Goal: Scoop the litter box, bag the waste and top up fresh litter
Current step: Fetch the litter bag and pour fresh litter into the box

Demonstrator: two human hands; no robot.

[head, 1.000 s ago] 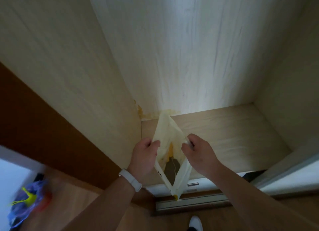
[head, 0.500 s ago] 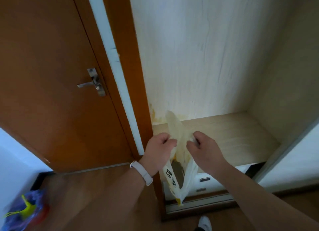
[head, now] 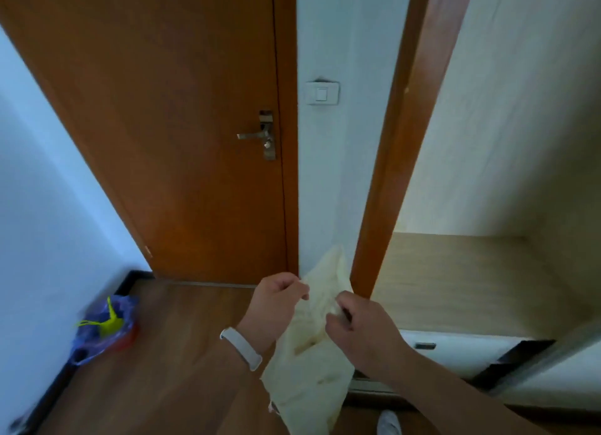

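- Left hand [head: 276, 304] and right hand [head: 364, 334] each pinch the plastic bag [head: 309, 376] by its top edge, fingers curled, guessing to tease its mouth open for waste.
- The rest just dangles below both hands.

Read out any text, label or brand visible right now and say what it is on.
No readable text in this view.
On the cream plastic bag, pinched by the left hand and right hand: faint yellowish marks only, no legible print.
On the light switch: blank.
On the purple bag on the floor: too blurred to tell.
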